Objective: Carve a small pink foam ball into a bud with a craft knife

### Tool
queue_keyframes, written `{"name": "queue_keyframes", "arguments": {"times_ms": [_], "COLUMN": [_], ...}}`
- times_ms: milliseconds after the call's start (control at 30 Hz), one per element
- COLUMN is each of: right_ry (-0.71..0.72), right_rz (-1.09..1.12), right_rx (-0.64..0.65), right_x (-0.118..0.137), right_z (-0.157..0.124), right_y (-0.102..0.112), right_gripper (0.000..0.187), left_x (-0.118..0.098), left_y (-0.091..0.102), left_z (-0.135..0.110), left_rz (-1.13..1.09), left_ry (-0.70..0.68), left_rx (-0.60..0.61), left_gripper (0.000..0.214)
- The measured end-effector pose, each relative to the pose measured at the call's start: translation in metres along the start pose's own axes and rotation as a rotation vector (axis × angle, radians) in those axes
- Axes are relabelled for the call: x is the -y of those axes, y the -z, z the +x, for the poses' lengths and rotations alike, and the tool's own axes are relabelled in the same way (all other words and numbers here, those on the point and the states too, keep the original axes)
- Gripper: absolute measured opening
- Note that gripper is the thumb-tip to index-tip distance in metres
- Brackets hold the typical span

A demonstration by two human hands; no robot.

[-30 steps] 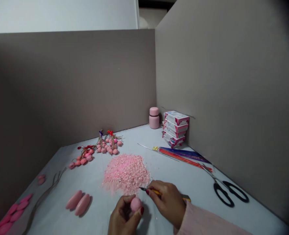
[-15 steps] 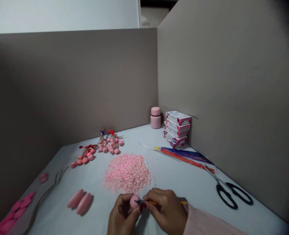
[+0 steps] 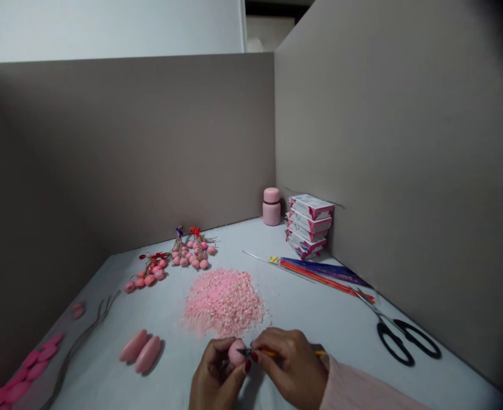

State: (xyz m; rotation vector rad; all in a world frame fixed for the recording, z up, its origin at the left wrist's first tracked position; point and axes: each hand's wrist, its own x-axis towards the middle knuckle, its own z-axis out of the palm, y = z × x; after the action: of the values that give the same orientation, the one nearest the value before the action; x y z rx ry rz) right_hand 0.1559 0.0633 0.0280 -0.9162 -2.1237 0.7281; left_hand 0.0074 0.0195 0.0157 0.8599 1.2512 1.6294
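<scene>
Between the fingers and thumb of my left hand (image 3: 218,376) is a small pink ball (image 3: 236,352). My right hand (image 3: 292,361) is closed around a craft knife (image 3: 271,353) with a yellow handle and a dark blade. The blade's tip rests at the ball's right side; whether it has cut in I cannot tell. Just beyond both hands lies a heap of pink shavings (image 3: 223,302). To the left, two smooth pink oval pieces (image 3: 148,354) lie side by side on the white tabletop (image 3: 183,364).
Scissors (image 3: 390,333), red and blue ribbons (image 3: 320,276) and a thin metal rod (image 3: 255,257) lie right. Stacked boxes (image 3: 309,225) and a pink flask (image 3: 271,206) stand behind. Bunches of pink balls (image 3: 192,256), brown cords (image 3: 78,344) and flat pink pieces (image 3: 29,367) are left. Grey panels (image 3: 170,148) enclose the table.
The ball has turned slightly in my left hand, and the blade has shifted a little on it. The whole view has moved very slightly.
</scene>
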Motion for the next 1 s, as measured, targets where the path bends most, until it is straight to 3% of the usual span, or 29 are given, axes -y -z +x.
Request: {"name": "queue_keyframes", "arguments": {"times_ms": [300,467,633,867,1000], "right_ry": [-0.083,-0.100,0.002,-0.117,-0.070], "right_rz": [-0.089,-0.085,-0.034,-0.094,-0.054], "right_rx": [0.018,-0.004,0.025,-0.011,0.004], "right_x": [-0.007,-0.007,0.000,-0.007,-0.004], "right_z": [0.002,0.003,0.000,0.001,0.001], "right_y": [0.003,0.004,0.000,-0.001,0.000], "right_gripper": [0.018,0.018,0.017,0.020,0.019], "left_x": [0.010,0.008,0.003,0.010,0.012], "left_y": [0.006,0.008,0.007,0.011,0.009], "left_z": [0.000,0.001,0.001,0.004,0.003], "left_rz": [0.100,0.193,0.233,0.260,0.201], "left_ry": [-0.066,-0.122,-0.080,-0.081,-0.044], "left_rx": [0.054,0.005,-0.027,-0.002,0.012], "left_gripper": [0.023,0.021,0.024,0.027,0.031]}}
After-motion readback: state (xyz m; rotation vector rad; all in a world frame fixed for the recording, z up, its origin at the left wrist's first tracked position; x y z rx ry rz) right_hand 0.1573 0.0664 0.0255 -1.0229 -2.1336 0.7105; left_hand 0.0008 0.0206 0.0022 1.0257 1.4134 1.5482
